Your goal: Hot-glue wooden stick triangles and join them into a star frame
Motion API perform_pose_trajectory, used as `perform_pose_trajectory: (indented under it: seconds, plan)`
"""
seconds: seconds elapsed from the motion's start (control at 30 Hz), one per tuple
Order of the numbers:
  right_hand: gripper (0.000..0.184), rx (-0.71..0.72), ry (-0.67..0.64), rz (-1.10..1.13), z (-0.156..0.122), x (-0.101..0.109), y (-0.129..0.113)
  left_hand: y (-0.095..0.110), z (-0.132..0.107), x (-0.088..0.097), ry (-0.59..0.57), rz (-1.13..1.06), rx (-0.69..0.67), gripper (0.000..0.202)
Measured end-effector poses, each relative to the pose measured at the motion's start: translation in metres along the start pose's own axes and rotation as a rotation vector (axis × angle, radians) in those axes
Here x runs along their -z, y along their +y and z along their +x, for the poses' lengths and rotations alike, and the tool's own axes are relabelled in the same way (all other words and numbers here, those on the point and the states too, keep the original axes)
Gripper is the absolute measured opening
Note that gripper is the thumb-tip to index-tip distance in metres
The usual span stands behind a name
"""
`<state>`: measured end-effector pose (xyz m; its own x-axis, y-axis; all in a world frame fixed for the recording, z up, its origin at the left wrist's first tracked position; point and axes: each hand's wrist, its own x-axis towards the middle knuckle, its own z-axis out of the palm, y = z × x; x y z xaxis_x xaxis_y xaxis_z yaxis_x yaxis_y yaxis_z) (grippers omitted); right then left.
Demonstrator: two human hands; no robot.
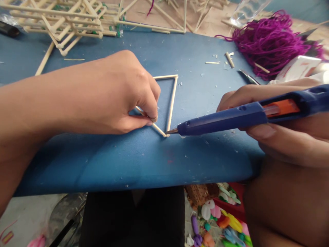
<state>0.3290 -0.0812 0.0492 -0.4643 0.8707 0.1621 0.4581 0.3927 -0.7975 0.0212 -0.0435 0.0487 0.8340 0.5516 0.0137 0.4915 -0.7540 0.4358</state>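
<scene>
On the blue tabletop lies a small frame of thin wooden sticks (172, 103), joined at the corners. My left hand (136, 96) pinches one of its sticks between thumb and fingers, and part of the frame is hidden beneath that hand. From the right, my right hand (277, 127) grips a blue hot glue gun (221, 119) with an orange inner part. Its metal nozzle touches or nearly touches the frame's near corner, where two sticks meet.
Stacked stick frames (64, 24) stand at the back left. A tangle of purple yarn (272, 44) lies at the back right, near a blade tip (249, 77) and a short stick piece (229, 59). Below the table's front edge (144, 185) are colourful balloon-like pieces (218, 223).
</scene>
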Motion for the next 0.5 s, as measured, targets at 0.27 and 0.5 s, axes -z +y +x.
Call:
perform_pose_trajectory:
  seconds: [0.27, 0.5]
  plan:
    - [0.042, 0.064, 0.191, 0.067, 0.0, -0.01, 0.007, -0.007, -0.005, -0.003, -0.08, -0.104, 0.111, 0.049]
    - [0.031, 0.02, 0.544, -0.066, 0.006, -0.01, 0.032, -0.008, -0.006, 0.001, 0.049, -0.056, 0.085, 0.046]
